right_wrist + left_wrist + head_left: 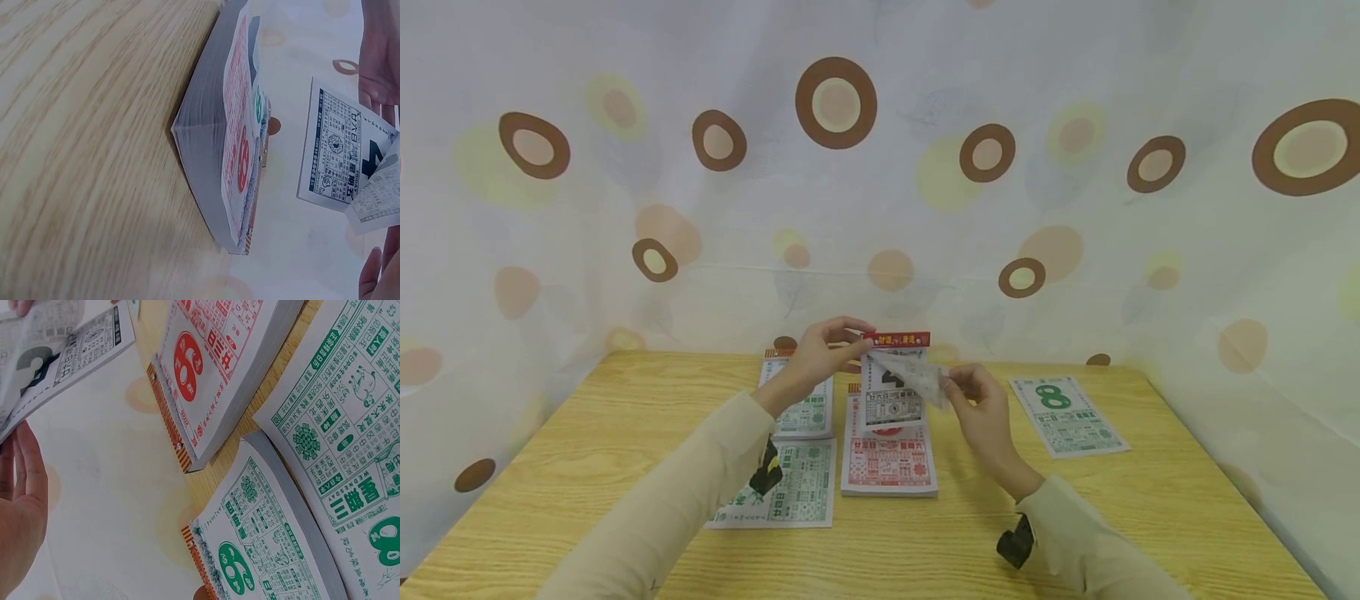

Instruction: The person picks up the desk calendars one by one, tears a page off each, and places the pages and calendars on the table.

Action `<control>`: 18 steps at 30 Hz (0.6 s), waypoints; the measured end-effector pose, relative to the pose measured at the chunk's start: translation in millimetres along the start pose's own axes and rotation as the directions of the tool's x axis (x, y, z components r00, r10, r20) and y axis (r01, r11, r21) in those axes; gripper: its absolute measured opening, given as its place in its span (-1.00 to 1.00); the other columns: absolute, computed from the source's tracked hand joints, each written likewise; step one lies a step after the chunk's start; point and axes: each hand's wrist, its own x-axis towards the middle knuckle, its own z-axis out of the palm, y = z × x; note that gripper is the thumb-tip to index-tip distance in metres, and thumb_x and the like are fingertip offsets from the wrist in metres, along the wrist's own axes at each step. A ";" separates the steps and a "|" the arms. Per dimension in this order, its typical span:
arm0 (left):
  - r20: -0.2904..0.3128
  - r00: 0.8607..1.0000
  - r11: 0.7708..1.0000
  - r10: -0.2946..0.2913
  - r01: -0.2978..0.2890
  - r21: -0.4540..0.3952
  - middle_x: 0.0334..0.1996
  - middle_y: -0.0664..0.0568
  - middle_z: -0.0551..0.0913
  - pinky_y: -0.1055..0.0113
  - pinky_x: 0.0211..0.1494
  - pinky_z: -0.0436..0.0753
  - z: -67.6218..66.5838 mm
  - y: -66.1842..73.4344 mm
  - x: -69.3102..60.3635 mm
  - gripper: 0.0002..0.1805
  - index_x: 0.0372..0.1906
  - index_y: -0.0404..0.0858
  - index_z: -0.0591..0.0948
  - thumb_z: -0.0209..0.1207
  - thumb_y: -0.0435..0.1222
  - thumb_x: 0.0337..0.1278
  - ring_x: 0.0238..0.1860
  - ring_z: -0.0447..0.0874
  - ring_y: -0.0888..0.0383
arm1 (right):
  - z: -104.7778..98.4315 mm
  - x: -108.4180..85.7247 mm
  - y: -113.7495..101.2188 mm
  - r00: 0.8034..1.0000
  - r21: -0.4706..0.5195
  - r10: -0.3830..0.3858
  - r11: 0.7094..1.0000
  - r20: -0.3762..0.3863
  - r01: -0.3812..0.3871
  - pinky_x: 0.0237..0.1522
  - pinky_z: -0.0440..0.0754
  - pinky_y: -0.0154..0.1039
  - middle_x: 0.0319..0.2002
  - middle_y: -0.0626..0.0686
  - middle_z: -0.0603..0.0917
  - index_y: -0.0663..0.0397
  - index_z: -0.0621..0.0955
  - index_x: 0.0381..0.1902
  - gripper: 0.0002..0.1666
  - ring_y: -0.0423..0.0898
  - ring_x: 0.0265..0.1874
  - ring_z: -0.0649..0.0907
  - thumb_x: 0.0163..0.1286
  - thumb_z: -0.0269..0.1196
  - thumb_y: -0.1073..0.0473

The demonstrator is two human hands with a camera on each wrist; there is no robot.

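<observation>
In the head view my left hand [811, 362] holds a small tear-off calendar [891, 410] by its top, at the red header strip [902, 339]. The calendar hangs above a thicker calendar block with red print [891, 462]. My right hand [988, 421] pinches the corner of its thin top page [917, 377], which is peeled diagonally to the right. Beneath it shows a black "4", plain in the right wrist view on the calendar [334, 144]. The left wrist view has my left hand [22, 500] under the calendar's edge.
Left of the red block lie a calendar block with green print [808, 408] and, nearer, a larger green-printed sheet [805, 487]. A loose sheet with a green "8" [1067, 417] lies at right on the wooden table [925, 550]. A patterned cloth [895, 208] hangs behind.
</observation>
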 end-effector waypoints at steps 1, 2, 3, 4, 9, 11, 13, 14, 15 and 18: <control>0.001 1.000 1.000 0.000 0.000 0.002 -0.09 -0.20 0.57 0.08 -0.04 0.63 -0.2 0.0 0.0 -0.67 0.03 -0.23 0.52 0.15 -0.23 0.16 -0.14 0.62 0.02 | -0.3 0.3 0.1 1.000 0.008 0.017 1.000 0.004 -0.017 -0.26 0.50 -0.48 -0.32 0.29 0.60 0.44 0.49 -0.33 -0.92 -0.26 -0.38 0.53 0.23 0.15 0.45; 0.002 1.000 1.000 0.000 0.000 0.003 -0.09 -0.19 0.57 0.09 -0.05 0.64 -0.3 -0.1 0.1 -0.67 0.02 -0.22 0.52 0.15 -0.22 0.16 -0.14 0.62 0.02 | -0.6 0.7 0.5 0.999 0.017 0.031 0.999 0.007 -0.031 -0.26 0.50 -0.50 -0.32 0.29 0.59 0.44 0.49 -0.32 -0.91 -0.27 -0.38 0.53 0.23 0.15 0.45; 0.004 1.000 1.000 0.001 -0.001 0.004 -0.09 -0.19 0.57 0.10 -0.06 0.64 -0.5 -0.1 0.1 -0.67 0.02 -0.21 0.52 0.15 -0.22 0.16 -0.15 0.62 0.02 | -1.0 1.1 1.3 0.999 0.032 0.044 0.998 0.011 -0.044 -0.26 0.50 -0.51 -0.32 0.29 0.59 0.45 0.49 -0.32 -0.91 -0.28 -0.38 0.53 0.23 0.15 0.45; 0.006 1.000 1.000 0.001 -0.001 0.003 -0.09 -0.19 0.57 0.10 -0.06 0.64 -0.6 -0.2 0.1 -0.68 0.02 -0.21 0.52 0.15 -0.23 0.16 -0.14 0.62 0.02 | -1.3 1.6 2.6 0.998 0.052 0.055 0.997 0.015 -0.056 -0.26 0.50 -0.51 -0.31 0.30 0.58 0.45 0.49 -0.32 -0.90 -0.28 -0.39 0.53 0.23 0.15 0.44; -0.012 1.000 1.000 0.005 -0.004 0.020 -0.11 -0.15 0.59 0.13 -0.07 0.65 -3.2 -3.6 1.2 -0.69 0.01 -0.21 0.53 0.15 -0.22 0.16 -0.15 0.62 0.05 | -4.3 6.0 18.4 0.994 0.127 0.103 0.986 0.021 -0.105 -0.28 0.55 -0.48 -0.33 0.23 0.57 0.41 0.50 -0.30 -0.88 -0.27 -0.41 0.55 0.25 0.16 0.38; -0.020 1.000 1.000 0.003 -0.003 0.025 -0.11 -0.15 0.59 0.16 -0.09 0.66 -4.5 -5.2 1.3 -0.69 0.00 -0.21 0.54 0.15 -0.22 0.16 -0.16 0.62 0.06 | -5.3 8.1 26.3 0.993 0.127 0.121 0.984 0.013 -0.122 -0.27 0.57 -0.44 -0.35 0.15 0.58 0.37 0.51 -0.29 -0.87 -0.27 -0.41 0.55 0.26 0.17 0.34; -0.019 1.000 1.000 0.000 0.001 0.023 -0.12 -0.16 0.59 0.18 -0.10 0.67 -5.6 -6.2 1.1 -0.70 0.00 -0.20 0.54 0.16 -0.23 0.16 -0.16 0.63 0.05 | -5.9 9.6 32.0 0.991 0.119 0.134 0.984 0.002 -0.134 -0.26 0.59 -0.40 -0.36 0.09 0.58 0.35 0.51 -0.28 -0.85 -0.28 -0.41 0.56 0.27 0.17 0.31; -0.017 1.000 1.000 -0.001 0.001 0.021 -0.11 -0.17 0.59 0.18 -0.11 0.67 -5.7 -6.2 0.8 -0.69 0.00 -0.21 0.54 0.16 -0.23 0.15 -0.17 0.63 0.04 | -6.1 10.0 33.7 0.991 0.116 0.137 0.984 -0.001 -0.136 -0.26 0.59 -0.41 -0.36 0.06 0.58 0.35 0.51 -0.28 -0.85 -0.29 -0.41 0.56 0.27 0.17 0.31; -0.015 1.000 1.000 -0.002 0.003 0.019 -0.11 -0.17 0.59 0.19 -0.11 0.67 -6.0 -6.7 0.9 -0.69 0.00 -0.21 0.54 0.16 -0.22 0.15 -0.17 0.63 0.03 | -6.2 10.4 34.7 0.990 0.110 0.138 0.985 -0.007 -0.136 -0.26 0.59 -0.41 -0.37 0.04 0.58 0.35 0.51 -0.28 -0.84 -0.29 -0.41 0.56 0.27 0.18 0.31; -0.010 1.000 1.000 -0.003 0.004 0.021 -0.11 -0.19 0.58 0.18 -0.10 0.67 -6.1 -7.1 0.8 -0.67 0.01 -0.22 0.54 0.16 -0.21 0.15 -0.17 0.64 0.02 | -6.7 10.8 35.9 0.989 0.110 0.147 0.983 -0.022 -0.144 -0.29 0.59 -0.42 -0.39 0.00 0.58 0.37 0.50 -0.28 -0.84 -0.29 -0.43 0.56 0.26 0.18 0.32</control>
